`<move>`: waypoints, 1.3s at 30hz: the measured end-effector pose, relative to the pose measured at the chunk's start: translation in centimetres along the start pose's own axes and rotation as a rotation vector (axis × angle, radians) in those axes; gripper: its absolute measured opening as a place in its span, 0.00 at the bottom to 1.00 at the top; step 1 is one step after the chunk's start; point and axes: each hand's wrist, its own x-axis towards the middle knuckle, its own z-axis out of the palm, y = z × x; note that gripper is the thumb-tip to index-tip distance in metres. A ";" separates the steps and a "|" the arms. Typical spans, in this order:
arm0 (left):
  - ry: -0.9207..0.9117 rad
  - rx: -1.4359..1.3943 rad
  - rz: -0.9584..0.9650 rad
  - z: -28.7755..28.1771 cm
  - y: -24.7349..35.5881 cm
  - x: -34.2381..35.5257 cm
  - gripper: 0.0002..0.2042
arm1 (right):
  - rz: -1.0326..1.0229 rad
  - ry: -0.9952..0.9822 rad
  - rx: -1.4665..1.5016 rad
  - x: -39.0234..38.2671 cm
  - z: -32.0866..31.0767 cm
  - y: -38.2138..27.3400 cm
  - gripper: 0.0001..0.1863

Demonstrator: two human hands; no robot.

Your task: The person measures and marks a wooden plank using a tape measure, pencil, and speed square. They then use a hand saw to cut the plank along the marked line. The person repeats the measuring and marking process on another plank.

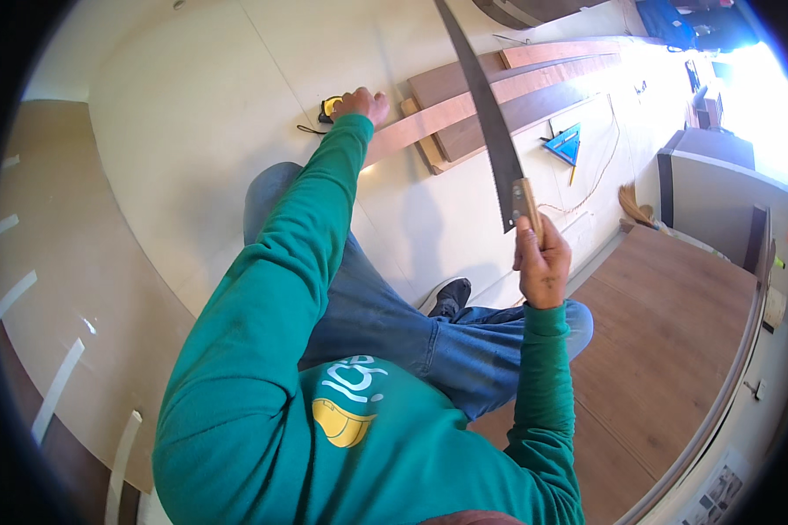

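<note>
room: pale floor (210, 114), seams showing, bright light at the upper right.

handsaw (484, 96): one, dark blade, wooden handle; raised in front of the person, blade tip pointing up and away, crossing the view of the boards.

right hand (543, 260): clenched around the saw's handle.

left hand (362, 105): arm extended, fingers partly hidden; whether it grips anything cannot be told.

tape measure (327, 108): yellow and black, dark strap, on the floor just beside the left hand.

long wooden strip (438, 116): lying across the boards (534, 112), near end close to the left hand.

set square (565, 143): blue, right of the boards, yellow pencil (573, 176) at its lower edge.

broom (632, 203): straw bristles, farther right.

large brown panel (648, 324): at lower right.
</note>
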 end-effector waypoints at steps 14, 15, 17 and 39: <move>0.240 -0.028 -0.018 0.5 -0.1 -6.3 0.28 | -0.180 -0.142 -0.161 2.3 2.7 11.2 0.22; 0.244 -0.030 -0.007 0.6 -0.2 -6.4 0.28 | -0.178 -0.170 -0.168 2.3 2.3 11.3 0.22; 0.262 -0.030 0.018 1.0 -1.1 -6.4 0.29 | -0.189 -0.213 -0.188 2.4 1.8 11.5 0.22; -0.042 -0.174 -0.132 4.0 -0.8 -3.0 0.42 | -0.181 -0.157 -0.030 1.3 -4.5 17.1 0.20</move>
